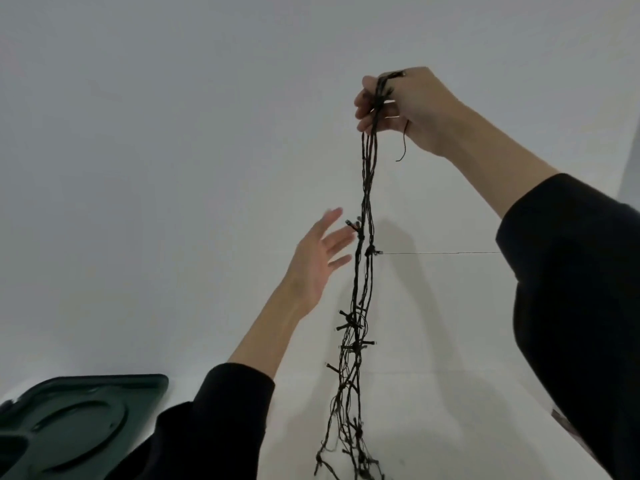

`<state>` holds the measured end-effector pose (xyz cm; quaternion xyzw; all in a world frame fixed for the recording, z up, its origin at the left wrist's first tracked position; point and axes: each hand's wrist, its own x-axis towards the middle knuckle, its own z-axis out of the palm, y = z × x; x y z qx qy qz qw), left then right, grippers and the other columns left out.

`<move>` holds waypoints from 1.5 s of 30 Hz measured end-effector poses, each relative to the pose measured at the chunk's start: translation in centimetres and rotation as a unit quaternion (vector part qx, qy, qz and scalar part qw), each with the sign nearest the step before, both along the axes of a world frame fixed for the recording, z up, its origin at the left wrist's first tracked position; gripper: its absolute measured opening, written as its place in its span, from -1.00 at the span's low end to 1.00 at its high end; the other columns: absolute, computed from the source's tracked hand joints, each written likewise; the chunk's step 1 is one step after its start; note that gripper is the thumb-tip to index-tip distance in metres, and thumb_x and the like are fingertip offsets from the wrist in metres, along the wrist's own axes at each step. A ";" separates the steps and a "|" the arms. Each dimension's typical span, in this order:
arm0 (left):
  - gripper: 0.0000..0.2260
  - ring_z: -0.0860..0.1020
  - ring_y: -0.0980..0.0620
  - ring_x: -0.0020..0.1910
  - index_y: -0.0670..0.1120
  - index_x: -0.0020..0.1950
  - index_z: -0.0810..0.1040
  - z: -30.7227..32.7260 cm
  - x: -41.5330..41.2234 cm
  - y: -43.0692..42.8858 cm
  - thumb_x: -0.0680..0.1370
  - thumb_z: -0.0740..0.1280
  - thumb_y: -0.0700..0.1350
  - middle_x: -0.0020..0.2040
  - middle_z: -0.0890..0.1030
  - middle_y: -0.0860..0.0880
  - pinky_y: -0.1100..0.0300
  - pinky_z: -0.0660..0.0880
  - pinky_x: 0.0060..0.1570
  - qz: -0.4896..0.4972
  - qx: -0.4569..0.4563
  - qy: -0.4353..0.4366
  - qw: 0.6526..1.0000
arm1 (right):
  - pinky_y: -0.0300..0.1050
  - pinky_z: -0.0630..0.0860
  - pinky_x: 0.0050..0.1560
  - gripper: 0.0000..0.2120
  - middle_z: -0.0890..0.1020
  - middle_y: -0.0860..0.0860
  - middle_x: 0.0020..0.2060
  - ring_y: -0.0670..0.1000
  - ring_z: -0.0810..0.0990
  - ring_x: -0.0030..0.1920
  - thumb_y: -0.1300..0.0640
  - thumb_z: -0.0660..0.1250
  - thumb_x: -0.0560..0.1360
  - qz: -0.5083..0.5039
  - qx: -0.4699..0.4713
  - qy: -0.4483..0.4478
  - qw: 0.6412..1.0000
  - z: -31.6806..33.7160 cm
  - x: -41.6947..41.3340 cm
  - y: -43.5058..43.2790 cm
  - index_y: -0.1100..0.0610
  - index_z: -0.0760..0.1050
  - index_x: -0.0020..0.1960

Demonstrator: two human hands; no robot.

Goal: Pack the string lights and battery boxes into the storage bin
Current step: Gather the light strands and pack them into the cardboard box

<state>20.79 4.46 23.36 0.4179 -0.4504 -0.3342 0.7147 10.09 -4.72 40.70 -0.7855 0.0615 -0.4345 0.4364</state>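
In the upper right of the frame I see my right hand [405, 109] raised high, fingers curled tight round the top of the string lights [363, 271], pinching a gathered bunch of dark strands. A short loose end dangles from under the palm. The bundle hangs straight down through the middle of the frame to the bottom edge, where the strands spread into a looser tangle with small bulbs sticking out sideways. My left hand [318, 261] sits at centre, just left of the hanging strands, palm open and fingers spread and straight, holding nothing; its fingertips are right beside one bulb, though I cannot tell whether they touch it. A thin wire [440, 253] runs level from the bundle toward my right sleeve [571, 271]. In the lower left corner lies a dark green plastic lid [79, 420] on the white surface [173, 323].
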 end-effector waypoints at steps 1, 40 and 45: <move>-0.80 0.52 0.02 0.19 0.12 0.17 0.45 0.6 -0.9 -0.1 0.60 0.13 0.10 0.13 0.60 -0.02 0.02 0.37 0.26 -0.005 0.018 -0.066 0.998 | -0.11 0.57 -0.18 -0.79 0.57 0.05 -0.34 0.03 0.58 -0.39 0.20 0.23 0.57 0.001 -0.004 -0.003 1.000 0.0 0.0 0.1 0.23 0.50 -0.22; -0.81 0.57 0.06 -0.16 -0.16 0.13 0.62 5.3 6.7 6.2 0.53 0.33 -0.21 -0.20 0.59 -0.06 0.24 0.52 0.02 -0.020 0.290 -0.395 0.871 | -0.24 0.45 -0.14 -0.71 0.67 0.04 -0.17 -0.12 0.58 -0.20 0.11 0.47 0.15 0.055 0.177 0.424 0.887 -30.7 -9.4 -7.6 0.16 0.67 -0.14; -0.82 0.60 0.06 -0.14 -0.14 0.11 0.62 4.5 4.4 4.4 0.54 0.33 -0.18 -0.07 0.64 -0.20 0.13 0.48 0.12 0.054 0.249 -0.411 0.876 | 0.05 0.32 0.33 -0.49 0.62 -0.14 0.14 -0.07 0.58 0.12 0.00 0.49 0.23 0.106 0.146 0.441 0.879 -30.2 -6.8 -4.9 -0.07 0.54 0.18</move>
